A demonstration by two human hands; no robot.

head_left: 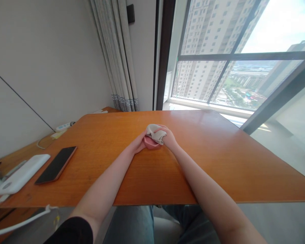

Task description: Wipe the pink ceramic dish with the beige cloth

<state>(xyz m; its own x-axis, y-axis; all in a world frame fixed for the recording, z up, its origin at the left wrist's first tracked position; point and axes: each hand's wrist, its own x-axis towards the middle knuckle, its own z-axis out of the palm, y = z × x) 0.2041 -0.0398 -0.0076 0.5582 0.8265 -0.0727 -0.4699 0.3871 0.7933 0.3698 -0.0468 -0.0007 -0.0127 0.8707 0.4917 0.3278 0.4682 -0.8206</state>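
Note:
In the middle of the wooden table (96, 162), a small pink bowl-like container (151, 144) is between my hands. My left hand (140, 142) grips its left side, with the fingers partly hidden behind it. A light beige cloth (154, 131) lies bunched over the top of the container. My right hand (169, 137) is closed on the cloth and presses it against the container from the right. The cloth hides the container's inside and much of its rim.
To the left lie a dark-screened phone (56, 165) and a white power bank (22, 173) with a cable. A power strip (63, 126) sits by the wall. Beyond the table's far edge are a grey curtain (119, 54) and a large window (205, 78).

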